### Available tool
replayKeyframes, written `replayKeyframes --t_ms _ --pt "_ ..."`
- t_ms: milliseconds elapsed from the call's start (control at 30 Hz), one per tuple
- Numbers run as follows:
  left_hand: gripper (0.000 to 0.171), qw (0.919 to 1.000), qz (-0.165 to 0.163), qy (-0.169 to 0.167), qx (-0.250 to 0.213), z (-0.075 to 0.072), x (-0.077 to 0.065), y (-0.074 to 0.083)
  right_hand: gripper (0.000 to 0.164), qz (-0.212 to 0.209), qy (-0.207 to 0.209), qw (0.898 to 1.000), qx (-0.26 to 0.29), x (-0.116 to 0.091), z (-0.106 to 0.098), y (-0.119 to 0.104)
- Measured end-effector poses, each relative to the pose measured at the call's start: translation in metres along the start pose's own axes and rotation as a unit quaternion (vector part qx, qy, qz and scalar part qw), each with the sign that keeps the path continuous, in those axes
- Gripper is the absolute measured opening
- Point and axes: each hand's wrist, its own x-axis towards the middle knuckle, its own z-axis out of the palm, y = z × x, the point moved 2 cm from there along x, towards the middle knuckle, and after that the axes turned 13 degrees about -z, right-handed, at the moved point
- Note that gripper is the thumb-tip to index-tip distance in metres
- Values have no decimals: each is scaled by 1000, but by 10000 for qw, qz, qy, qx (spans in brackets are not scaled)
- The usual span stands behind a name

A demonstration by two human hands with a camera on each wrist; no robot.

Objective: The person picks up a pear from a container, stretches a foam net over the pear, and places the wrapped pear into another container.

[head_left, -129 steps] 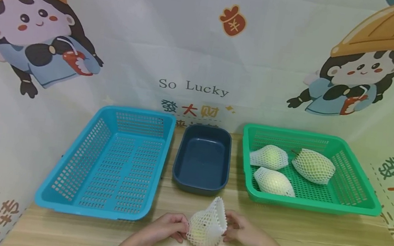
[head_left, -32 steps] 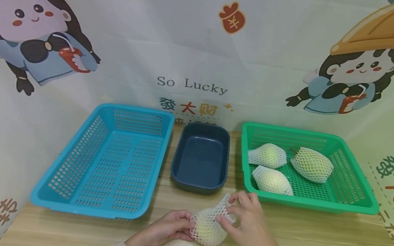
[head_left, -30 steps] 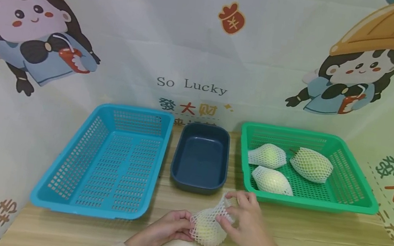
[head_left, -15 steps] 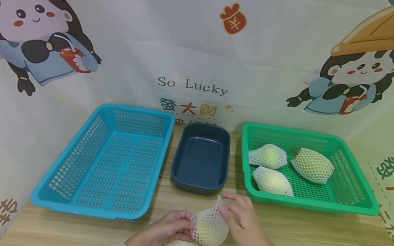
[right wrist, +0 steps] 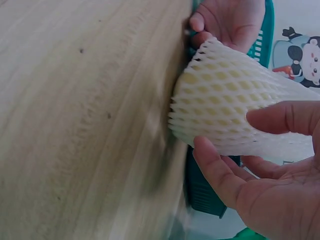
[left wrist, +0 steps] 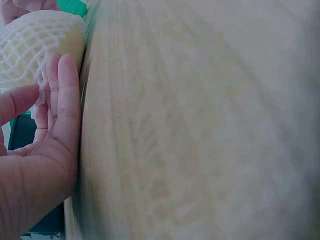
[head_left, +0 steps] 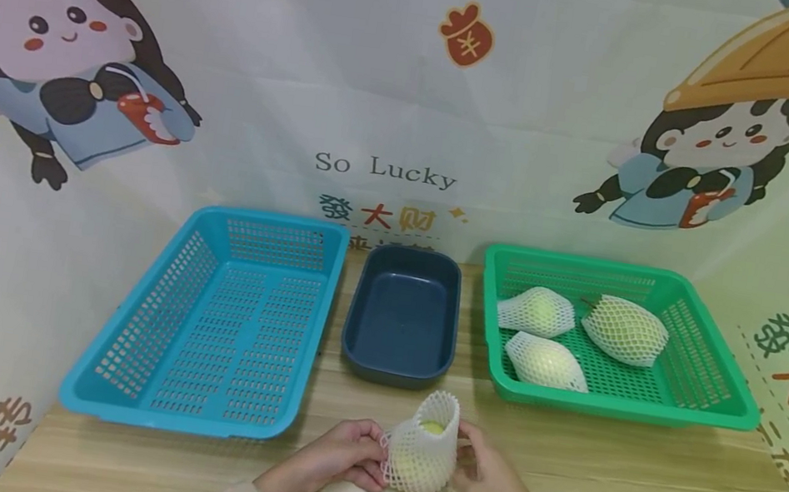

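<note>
A pale yellow-green fruit in a white foam net (head_left: 421, 456) stands on the table in front of the person, the net's mouth gaping at the top with fruit showing inside. My left hand (head_left: 344, 456) pinches the net's lower left edge between thumb and fingers, plainly seen in the left wrist view, where the hand (left wrist: 45, 130) lies low along the tabletop. On the other side is my right hand (head_left: 486, 477), its fingers loosely bent. In the right wrist view, the thumb (right wrist: 272, 119) overlaps the net and the index fingertip sits right at its edge.
Behind the fruit stands a dark blue rectangular tub (head_left: 395, 376). To its left is a blue perforated basket (head_left: 188, 423). A green basket (head_left: 632, 407) at the right holds 3 netted fruits (head_left: 546, 361). A printed cloth (head_left: 274, 78) hangs behind the wooden table (head_left: 633, 490).
My right hand has let go of the net's top and moved down to the fruit's right side. The net's mouth now stands open and upright. My left hand keeps its hold.
</note>
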Motion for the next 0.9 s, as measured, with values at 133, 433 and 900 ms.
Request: replayKeyframes --t_ms 133,433,900 --pt "13 9996 -52 188 186 2 0 1 56 20 -77 9999 116 -1 3 5" --pt "11 9954 14 644 716 7 0 5 56 -18 -104 9998 -165 2 9 12" --pt "8 9727 269 1124 2013 10 5 7 55 -89 -293 9995 109 6 11 27"
